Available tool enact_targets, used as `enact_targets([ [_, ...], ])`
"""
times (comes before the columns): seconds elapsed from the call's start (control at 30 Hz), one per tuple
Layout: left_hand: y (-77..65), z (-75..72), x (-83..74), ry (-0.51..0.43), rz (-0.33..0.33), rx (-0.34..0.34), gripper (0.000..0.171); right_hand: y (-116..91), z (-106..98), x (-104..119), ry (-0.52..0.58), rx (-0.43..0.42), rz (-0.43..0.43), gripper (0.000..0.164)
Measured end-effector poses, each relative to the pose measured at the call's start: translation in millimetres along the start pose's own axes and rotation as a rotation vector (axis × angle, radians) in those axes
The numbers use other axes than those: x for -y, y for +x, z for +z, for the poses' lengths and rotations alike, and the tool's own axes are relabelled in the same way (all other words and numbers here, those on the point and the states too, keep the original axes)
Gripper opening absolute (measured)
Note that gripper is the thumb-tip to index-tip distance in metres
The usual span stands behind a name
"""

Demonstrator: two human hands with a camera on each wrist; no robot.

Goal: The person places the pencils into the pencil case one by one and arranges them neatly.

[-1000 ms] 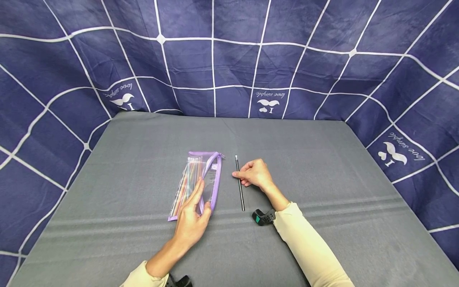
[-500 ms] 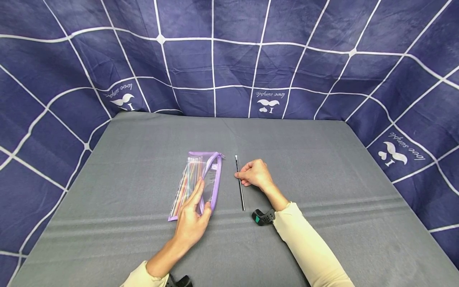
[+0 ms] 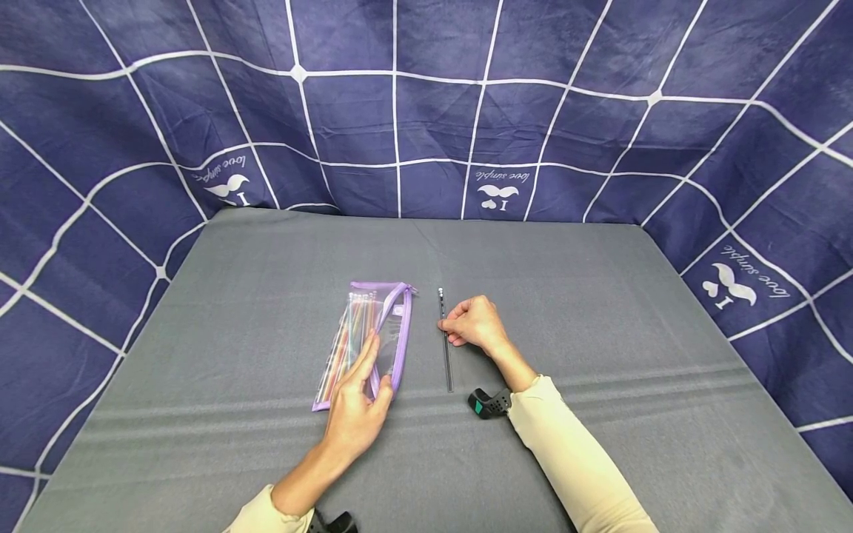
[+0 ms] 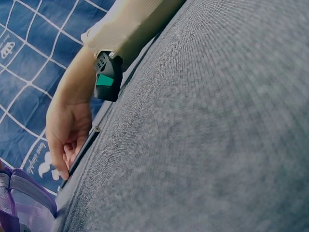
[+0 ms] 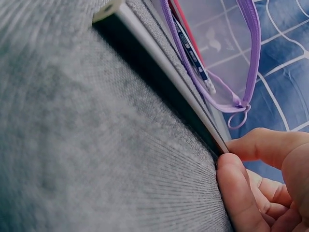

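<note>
In the head view a clear pencil pouch (image 3: 398, 348) with purple trim lies with its zip undone. Several coloured pencils (image 3: 348, 333) show through its left side. My left hand (image 3: 355, 414) rests on the pouch's near part, fingers stretched out and thumb at the right edge. To the right, a dark pencil (image 3: 448, 363) lies lengthwise on the cloth, white-tipped at its far end. My right hand (image 3: 474, 323) pinches it between thumb and index finger. Close up in the right wrist view, the thumb and fingertip meet on the pencil (image 5: 169, 72), beside the pouch's open mouth.
A grey cloth (image 3: 600, 311) covers the table. Blue curtains (image 3: 426, 111) with white grid lines hang behind and at both sides. A black band (image 3: 489, 403) is strapped on the right wrist.
The dark pencil has turned slightly in the right hand's fingers, its near end shifting a little left. Its surface looks greyer now. The left hand and pouch have stayed put.
</note>
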State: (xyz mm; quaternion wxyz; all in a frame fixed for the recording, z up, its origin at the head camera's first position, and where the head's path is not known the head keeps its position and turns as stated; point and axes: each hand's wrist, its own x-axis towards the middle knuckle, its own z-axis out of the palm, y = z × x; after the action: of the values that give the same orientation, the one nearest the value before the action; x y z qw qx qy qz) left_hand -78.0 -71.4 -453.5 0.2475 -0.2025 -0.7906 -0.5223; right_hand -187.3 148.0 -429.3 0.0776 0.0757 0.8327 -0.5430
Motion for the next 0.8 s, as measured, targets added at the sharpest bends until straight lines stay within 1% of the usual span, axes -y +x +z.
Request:
enact_targets([
  [0.5,0.0,-0.2,0.1,0.019,0.000,-0.002,0.064,0.4,-1.3,-1.2,0.031,0.017,0.007,0.010],
  [0.8,0.1,-0.5,0.1,0.013,0.002,0.001,0.064,2.9,-3.0,-3.0,0.114,0.049,0.000,0.008],
])
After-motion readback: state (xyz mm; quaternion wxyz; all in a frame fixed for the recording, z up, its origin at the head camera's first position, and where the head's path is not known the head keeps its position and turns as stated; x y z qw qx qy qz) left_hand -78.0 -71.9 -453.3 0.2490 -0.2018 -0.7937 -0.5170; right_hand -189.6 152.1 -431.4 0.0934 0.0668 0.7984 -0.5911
